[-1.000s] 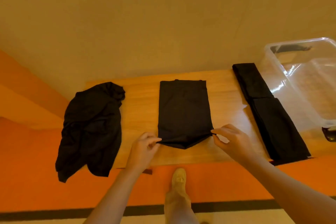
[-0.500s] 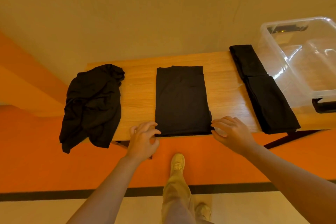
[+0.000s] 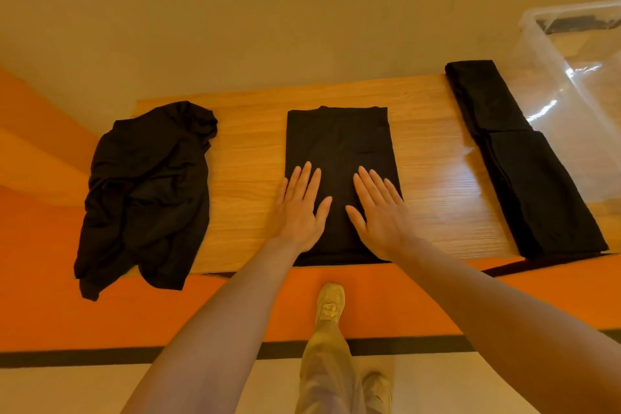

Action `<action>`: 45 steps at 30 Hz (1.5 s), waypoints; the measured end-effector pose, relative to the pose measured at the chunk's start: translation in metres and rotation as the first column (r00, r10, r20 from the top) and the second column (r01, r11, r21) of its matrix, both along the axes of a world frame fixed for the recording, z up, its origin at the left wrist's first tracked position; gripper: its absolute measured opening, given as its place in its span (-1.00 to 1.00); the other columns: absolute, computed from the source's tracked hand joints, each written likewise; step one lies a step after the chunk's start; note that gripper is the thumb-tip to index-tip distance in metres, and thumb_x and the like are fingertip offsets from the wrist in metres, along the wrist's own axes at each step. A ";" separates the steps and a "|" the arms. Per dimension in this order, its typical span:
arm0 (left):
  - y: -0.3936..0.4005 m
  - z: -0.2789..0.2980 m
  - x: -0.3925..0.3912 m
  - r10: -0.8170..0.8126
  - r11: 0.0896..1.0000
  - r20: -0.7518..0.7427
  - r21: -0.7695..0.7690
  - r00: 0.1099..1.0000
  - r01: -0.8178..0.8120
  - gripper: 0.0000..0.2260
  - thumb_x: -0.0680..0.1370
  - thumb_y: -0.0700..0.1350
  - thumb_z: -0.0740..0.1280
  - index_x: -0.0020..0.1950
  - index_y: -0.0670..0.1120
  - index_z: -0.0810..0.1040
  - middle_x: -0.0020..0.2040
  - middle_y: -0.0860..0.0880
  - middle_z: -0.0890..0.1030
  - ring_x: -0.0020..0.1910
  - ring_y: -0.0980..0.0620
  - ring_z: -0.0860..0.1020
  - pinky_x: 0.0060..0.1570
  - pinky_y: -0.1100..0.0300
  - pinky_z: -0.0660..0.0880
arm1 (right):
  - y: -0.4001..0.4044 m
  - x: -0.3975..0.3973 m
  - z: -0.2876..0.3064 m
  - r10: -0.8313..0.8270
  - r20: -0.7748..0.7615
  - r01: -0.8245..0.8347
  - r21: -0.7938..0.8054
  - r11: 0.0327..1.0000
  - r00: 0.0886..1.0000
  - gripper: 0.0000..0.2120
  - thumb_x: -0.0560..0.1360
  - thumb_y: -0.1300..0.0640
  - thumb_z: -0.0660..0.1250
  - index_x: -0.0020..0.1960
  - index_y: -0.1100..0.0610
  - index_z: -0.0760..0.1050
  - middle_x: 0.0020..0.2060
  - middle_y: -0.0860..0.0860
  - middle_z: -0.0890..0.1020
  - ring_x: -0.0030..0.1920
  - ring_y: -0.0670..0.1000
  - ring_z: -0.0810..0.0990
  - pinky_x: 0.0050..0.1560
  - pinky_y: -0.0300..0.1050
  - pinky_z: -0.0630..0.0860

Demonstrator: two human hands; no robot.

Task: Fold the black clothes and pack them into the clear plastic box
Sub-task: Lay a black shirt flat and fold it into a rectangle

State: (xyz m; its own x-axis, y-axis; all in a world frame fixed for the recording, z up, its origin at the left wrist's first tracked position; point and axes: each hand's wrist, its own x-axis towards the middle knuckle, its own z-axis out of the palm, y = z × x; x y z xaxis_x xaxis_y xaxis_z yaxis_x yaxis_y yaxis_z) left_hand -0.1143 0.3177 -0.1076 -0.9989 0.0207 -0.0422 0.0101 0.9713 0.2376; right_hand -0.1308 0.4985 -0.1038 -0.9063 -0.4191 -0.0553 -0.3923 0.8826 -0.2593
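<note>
A folded black garment [image 3: 339, 141] lies flat in the middle of the wooden table [image 3: 248, 158]. My left hand [image 3: 299, 208] presses on its near left part with straight, spread fingers. My right hand [image 3: 378, 212] presses flat on its near right part the same way. A crumpled black garment [image 3: 144, 195] lies at the table's left end and hangs over the front edge. Two folded black garments [image 3: 524, 171] lie in a row at the right. The clear plastic box [image 3: 578, 77] stands beyond them at the far right.
A beige wall rises just behind the table. Orange floor runs under and in front of it, with a dark stripe nearer me. My leg and tan shoe [image 3: 331, 302] stand by the table's front edge.
My hands let go of the garment's near corners, which they had pinched and laid down on the table. Both now lie flat on the garment, further in.
</note>
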 end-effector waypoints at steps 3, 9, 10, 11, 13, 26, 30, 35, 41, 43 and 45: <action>-0.005 -0.010 0.003 0.041 0.998 -0.012 -0.050 0.999 -0.042 -0.34 0.57 0.27 -0.16 0.58 -0.04 -0.07 0.59 -0.02 -0.10 0.55 0.05 -0.19 0.52 0.04 -0.19 | 0.010 0.003 -0.009 -0.066 -0.030 0.067 0.063 0.996 0.997 -0.27 0.53 -0.30 -0.30 0.57 0.11 -0.15 0.54 0.00 -0.13 0.53 -0.05 -0.22 0.53 -0.04 -0.20; -0.006 -0.011 0.004 0.085 0.994 0.005 -0.071 0.996 -0.084 -0.28 0.52 0.33 -0.19 0.58 -0.06 -0.13 0.59 -0.03 -0.13 0.55 0.03 -0.21 0.52 0.03 -0.19 | 0.014 0.005 -0.010 -0.114 -0.025 0.115 0.083 0.990 0.993 -0.26 0.55 -0.29 -0.26 0.57 0.15 -0.13 0.55 0.04 -0.10 0.54 -0.03 -0.21 0.53 -0.01 -0.16; -0.006 -0.011 0.004 0.083 0.994 0.009 -0.071 0.997 -0.082 -0.27 0.52 0.33 -0.20 0.58 -0.06 -0.13 0.59 -0.03 -0.13 0.55 0.03 -0.21 0.52 0.02 -0.18 | 0.014 0.005 -0.010 -0.110 -0.023 0.112 0.084 0.990 0.994 -0.26 0.55 -0.29 -0.26 0.57 0.15 -0.13 0.55 0.05 -0.10 0.54 -0.03 -0.21 0.53 -0.01 -0.16; -0.006 -0.011 0.004 0.080 0.994 0.011 -0.075 0.997 -0.078 -0.27 0.52 0.33 -0.20 0.58 -0.06 -0.12 0.59 -0.03 -0.12 0.55 0.03 -0.21 0.52 0.00 -0.18 | 0.014 0.005 -0.008 -0.103 -0.020 0.104 0.086 0.991 0.995 -0.26 0.55 -0.29 -0.27 0.56 0.15 -0.14 0.55 0.05 -0.11 0.53 -0.02 -0.22 0.53 -0.02 -0.17; -0.005 -0.008 0.004 0.074 0.994 -0.004 -0.076 0.997 -0.074 -0.27 0.53 0.34 -0.21 0.58 -0.06 -0.09 0.59 -0.04 -0.10 0.55 0.02 -0.19 0.51 -0.03 -0.19 | 0.012 0.003 -0.004 -0.089 -0.009 0.089 0.089 0.992 0.996 -0.27 0.54 -0.28 -0.30 0.56 0.16 -0.15 0.55 0.06 -0.11 0.53 -0.02 -0.24 0.53 -0.04 -0.21; -0.006 -0.007 -0.142 -0.043 0.998 0.000 -0.038 0.999 0.043 -0.42 0.63 0.23 -0.07 0.58 0.00 -0.04 0.59 0.00 -0.08 0.55 0.06 -0.16 0.52 0.02 -0.17 | -0.024 -0.149 -0.009 -0.102 -0.033 0.104 0.037 0.994 0.994 -0.34 0.56 -0.23 -0.18 0.58 0.05 -0.07 0.56 0.00 -0.02 0.55 -0.04 -0.14 0.51 -0.02 -0.22; -0.012 -0.010 -0.158 0.001 0.995 0.033 -0.097 0.999 0.002 -0.34 0.57 0.33 -0.09 0.58 0.04 -0.11 0.59 0.00 -0.14 0.55 0.05 -0.21 0.51 -0.01 -0.20 | -0.023 -0.162 -0.015 -0.129 -0.044 0.130 0.033 0.991 0.991 -0.29 0.54 -0.26 -0.19 0.57 0.09 -0.11 0.56 -0.01 -0.06 0.54 -0.05 -0.16 0.52 -0.04 -0.24; -0.013 -0.010 -0.167 -0.008 0.994 0.041 -0.104 0.999 0.013 -0.33 0.56 0.34 -0.10 0.58 0.04 -0.12 0.59 0.00 -0.16 0.55 0.05 -0.22 0.51 -0.02 -0.20 | -0.022 -0.173 -0.014 -0.111 -0.036 0.113 0.053 0.992 0.993 -0.27 0.53 -0.28 -0.24 0.57 0.10 -0.16 0.56 -0.01 -0.10 0.54 -0.05 -0.20 0.51 -0.05 -0.25; -0.017 0.001 -0.145 -0.131 0.987 -0.107 0.076 0.986 0.140 -0.45 0.65 0.14 0.03 0.57 -0.08 0.07 0.59 -0.05 0.02 0.56 0.05 -0.08 0.52 0.07 -0.13 | 0.000 -0.147 0.004 0.091 -0.131 -0.114 -0.175 0.978 0.987 -0.58 0.62 0.11 0.13 0.46 0.18 0.29 0.49 0.10 0.26 0.51 0.03 0.15 0.51 0.09 0.09; -0.018 0.008 -0.114 -0.248 0.956 -0.153 0.119 0.957 0.267 -0.48 0.65 0.10 0.07 0.56 -0.09 0.14 0.57 -0.05 0.09 0.55 0.07 -0.02 0.52 0.08 -0.09 | 0.008 -0.117 0.008 0.222 -0.158 -0.247 -0.166 0.955 0.962 -0.61 0.61 0.11 0.14 0.41 0.14 0.37 0.45 0.07 0.34 0.49 0.00 0.22 0.51 0.05 0.12; -0.018 0.011 -0.074 -0.340 0.923 -0.123 0.148 0.932 0.356 -0.49 0.64 0.11 0.08 0.55 -0.06 0.17 0.57 -0.02 0.10 0.55 0.09 -0.02 0.52 0.09 -0.07 | 0.017 -0.079 0.007 0.284 -0.112 -0.299 -0.151 0.942 0.952 -0.60 0.62 0.05 0.10 0.43 0.11 0.35 0.46 0.03 0.32 0.49 -0.04 0.20 0.51 0.00 0.10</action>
